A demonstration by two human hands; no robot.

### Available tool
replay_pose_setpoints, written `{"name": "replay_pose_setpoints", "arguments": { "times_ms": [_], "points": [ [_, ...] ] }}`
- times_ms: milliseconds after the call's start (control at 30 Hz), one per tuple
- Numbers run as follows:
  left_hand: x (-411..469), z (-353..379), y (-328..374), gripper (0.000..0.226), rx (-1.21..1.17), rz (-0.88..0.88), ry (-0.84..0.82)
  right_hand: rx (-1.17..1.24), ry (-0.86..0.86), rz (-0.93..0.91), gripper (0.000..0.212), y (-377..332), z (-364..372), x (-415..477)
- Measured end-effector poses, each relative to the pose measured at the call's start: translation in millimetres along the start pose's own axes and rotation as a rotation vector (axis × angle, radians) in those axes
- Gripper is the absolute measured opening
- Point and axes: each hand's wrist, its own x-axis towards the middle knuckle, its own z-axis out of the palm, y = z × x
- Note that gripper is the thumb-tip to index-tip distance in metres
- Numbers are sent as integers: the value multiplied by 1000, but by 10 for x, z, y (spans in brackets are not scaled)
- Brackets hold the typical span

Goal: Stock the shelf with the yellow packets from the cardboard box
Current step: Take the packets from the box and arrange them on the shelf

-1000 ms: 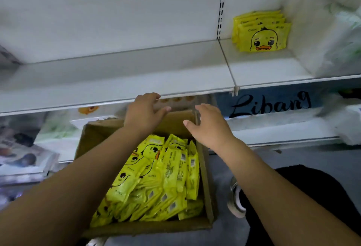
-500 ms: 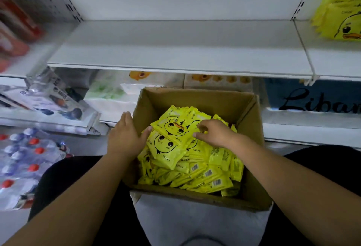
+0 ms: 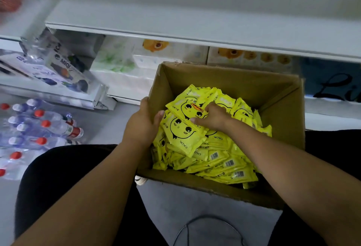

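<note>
The left hand [image 3: 143,126] has its grip clamped over the near-left wall of the cardboard box [image 3: 234,81], the right hand [image 3: 212,117] pinches the topmost yellow packet [image 3: 187,105] of the heap inside, and the shelf [image 3: 175,17] above looks bare, so I'd say most stocking remains.

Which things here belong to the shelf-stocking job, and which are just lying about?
Job: yellow packets, cardboard box, white shelf, left hand gripping the box wall, right hand gripping a packet.
Lying about: bottled water pack, tissue packs, MIQI packages.
</note>
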Motion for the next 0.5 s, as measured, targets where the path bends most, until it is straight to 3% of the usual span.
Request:
{"name": "replay_pose_setpoints", "arguments": {
  "times_ms": [167, 233, 267, 400, 500],
  "points": [
    [27, 6, -34, 62, 3, -2, 8, 282, -52, 19, 72, -114, -85, 56],
    [28, 11, -50, 62, -2, 0, 10, 365, -158, 60, 82, -176, -88, -57],
    [29, 14, -57, 61, -8, 3, 13, 342, -214, 57, 84, -188, -48, -94],
    [44, 18, -68, 61, -27, 11, 23, 156, -231, -56, 43, -254, 158, -266],
    [48, 23, -76, 61, -28, 23, 22, 94, -207, -102, 59, -313, 268, -355]
  ]
}}
